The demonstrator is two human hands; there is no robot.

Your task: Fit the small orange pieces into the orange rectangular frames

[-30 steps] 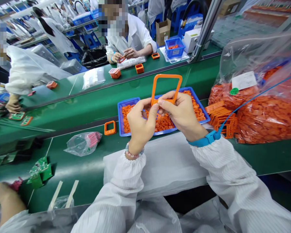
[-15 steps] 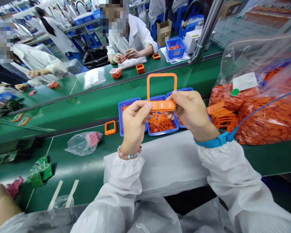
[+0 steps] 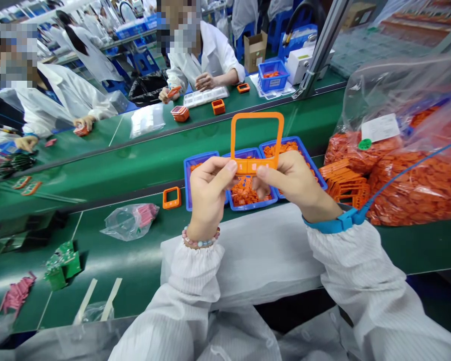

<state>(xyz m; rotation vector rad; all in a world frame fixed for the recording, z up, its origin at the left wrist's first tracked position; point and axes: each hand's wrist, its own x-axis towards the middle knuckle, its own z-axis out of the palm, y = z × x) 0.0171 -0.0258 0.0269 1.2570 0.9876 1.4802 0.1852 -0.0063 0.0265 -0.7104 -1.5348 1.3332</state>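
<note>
Head view, left of centre: one clear bag (image 3: 122, 223) with pink parts, then one loose orange frame (image 3: 172, 204) on the green table (image 3: 115, 260). Three blue trays (image 3: 253, 205) hold orange pieces too many to count. Above them, at frame centre, the left hand (image 3: 211, 186) and right hand (image 3: 293, 179) pinch opposite ends of one held orange frame (image 3: 248, 166). Its lower bar looks filled, so it seems nearly done; full seating cannot be told. Rightward, one uncountable frame stack (image 3: 344, 181) probably awaits work.

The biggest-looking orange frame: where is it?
In the head view, the frame is held just right of centre, between the left hand and right hand, in front of blue trays.
</note>
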